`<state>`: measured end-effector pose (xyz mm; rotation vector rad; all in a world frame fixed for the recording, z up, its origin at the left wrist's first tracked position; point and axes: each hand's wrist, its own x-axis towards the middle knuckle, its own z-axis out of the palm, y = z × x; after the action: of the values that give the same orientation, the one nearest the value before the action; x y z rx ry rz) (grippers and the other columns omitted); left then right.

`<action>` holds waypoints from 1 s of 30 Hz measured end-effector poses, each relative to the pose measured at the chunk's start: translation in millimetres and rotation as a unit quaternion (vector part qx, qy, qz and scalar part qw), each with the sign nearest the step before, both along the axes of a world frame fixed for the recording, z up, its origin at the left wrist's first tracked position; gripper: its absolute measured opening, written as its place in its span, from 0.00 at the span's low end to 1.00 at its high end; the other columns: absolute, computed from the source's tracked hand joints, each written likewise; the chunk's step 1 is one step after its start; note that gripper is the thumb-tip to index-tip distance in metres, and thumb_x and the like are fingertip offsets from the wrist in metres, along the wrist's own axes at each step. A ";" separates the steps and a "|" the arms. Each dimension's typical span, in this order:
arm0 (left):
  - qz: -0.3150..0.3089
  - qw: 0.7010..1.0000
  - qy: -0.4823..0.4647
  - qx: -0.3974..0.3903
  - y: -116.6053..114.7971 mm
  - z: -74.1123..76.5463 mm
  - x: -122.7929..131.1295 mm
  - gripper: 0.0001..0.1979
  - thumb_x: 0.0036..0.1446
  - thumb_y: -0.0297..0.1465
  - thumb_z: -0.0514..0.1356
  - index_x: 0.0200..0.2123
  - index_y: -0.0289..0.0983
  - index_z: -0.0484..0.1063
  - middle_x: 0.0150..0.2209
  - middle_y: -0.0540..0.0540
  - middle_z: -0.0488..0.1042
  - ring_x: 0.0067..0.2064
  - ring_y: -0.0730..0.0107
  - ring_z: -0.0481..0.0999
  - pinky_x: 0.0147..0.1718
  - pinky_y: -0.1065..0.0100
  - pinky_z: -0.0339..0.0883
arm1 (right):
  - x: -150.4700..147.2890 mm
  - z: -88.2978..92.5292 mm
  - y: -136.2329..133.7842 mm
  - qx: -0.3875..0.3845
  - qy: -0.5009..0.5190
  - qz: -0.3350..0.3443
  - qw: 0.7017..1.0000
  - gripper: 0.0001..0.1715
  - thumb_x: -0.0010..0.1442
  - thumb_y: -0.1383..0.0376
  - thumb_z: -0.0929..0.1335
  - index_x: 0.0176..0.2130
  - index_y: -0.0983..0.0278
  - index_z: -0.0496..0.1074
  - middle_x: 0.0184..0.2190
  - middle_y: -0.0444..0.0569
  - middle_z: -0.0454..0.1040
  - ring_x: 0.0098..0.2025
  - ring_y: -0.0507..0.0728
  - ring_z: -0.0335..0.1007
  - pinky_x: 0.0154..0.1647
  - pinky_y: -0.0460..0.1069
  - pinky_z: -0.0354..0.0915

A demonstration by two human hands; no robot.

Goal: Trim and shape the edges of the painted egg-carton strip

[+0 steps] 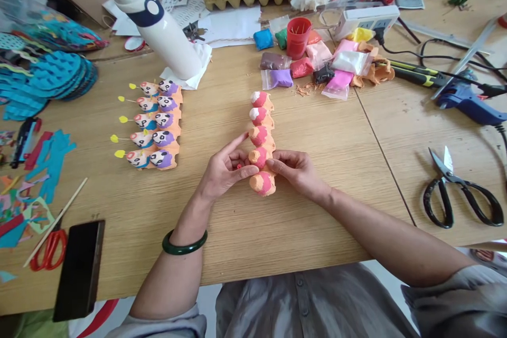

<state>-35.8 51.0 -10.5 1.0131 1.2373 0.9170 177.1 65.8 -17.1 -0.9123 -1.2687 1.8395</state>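
Observation:
My left hand point(227, 166) and my right hand point(299, 171) meet at the near end of an orange egg-carton strip point(261, 142) that lies lengthwise on the wooden table point(245, 222). Its cups are topped with pink and white clay. The right fingers press against the strip's side. The left thumb rests on it, and a tiny red bit point(239, 166) shows among the curled left fingers. The left index finger points up and away. To the left stands a row of finished-looking panda-faced carton pieces point(156, 127) with yellow-tipped sticks.
Around the hands lie clay packets point(317, 66), a red cup of sticks point(298, 37), and a power strip point(366, 21). On the right are a blue glue gun point(467, 100) and black scissors point(451, 195). On the left are blue paper cutouts point(59, 76), red scissors point(49, 248), and a phone point(79, 269).

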 end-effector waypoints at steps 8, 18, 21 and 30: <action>0.010 0.998 0.058 0.011 -4.6 -0.1 7.3 0.55 0.43 0.39 0.80 0.73 0.37 0.64 0.31 0.54 0.76 0.31 0.75 0.73 0.32 0.72 0.69 | 0.0 -1.9 -3.5 0.030 -0.012 0.019 0.999 0.26 0.61 0.45 0.74 0.29 0.64 0.72 0.27 0.44 0.68 0.31 0.52 0.61 0.33 0.49 0.60; 0.004 1.000 -0.024 0.003 -0.2 0.8 3.9 0.53 0.43 0.42 0.80 0.71 0.37 0.67 0.34 0.50 0.77 0.30 0.76 0.72 0.24 0.74 0.62 | 0.6 -4.9 2.0 -0.001 0.015 -0.015 1.000 0.27 0.59 0.45 0.75 0.26 0.63 0.70 0.25 0.42 0.65 0.29 0.51 0.57 0.33 0.49 0.57; 0.007 1.000 -0.012 0.021 0.1 1.2 3.9 0.53 0.42 0.39 0.81 0.70 0.37 0.68 0.33 0.51 0.76 0.32 0.74 0.73 0.30 0.73 0.68 | 1.1 -3.9 2.3 -0.001 0.012 -0.008 1.000 0.26 0.59 0.46 0.74 0.27 0.63 0.71 0.26 0.42 0.66 0.30 0.51 0.57 0.34 0.49 0.58; 0.030 0.999 0.009 0.034 -1.5 -2.2 5.9 0.54 0.40 0.39 0.82 0.70 0.38 0.68 0.33 0.52 0.79 0.32 0.74 0.76 0.34 0.72 0.71 | 1.1 -0.9 1.3 -0.002 0.021 0.002 1.000 0.25 0.59 0.46 0.74 0.27 0.63 0.70 0.26 0.42 0.64 0.30 0.51 0.56 0.33 0.49 0.56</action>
<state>-29.9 49.5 -12.7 1.0436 1.2638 1.0035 178.2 67.1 -18.0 -0.8692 -1.2439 1.8549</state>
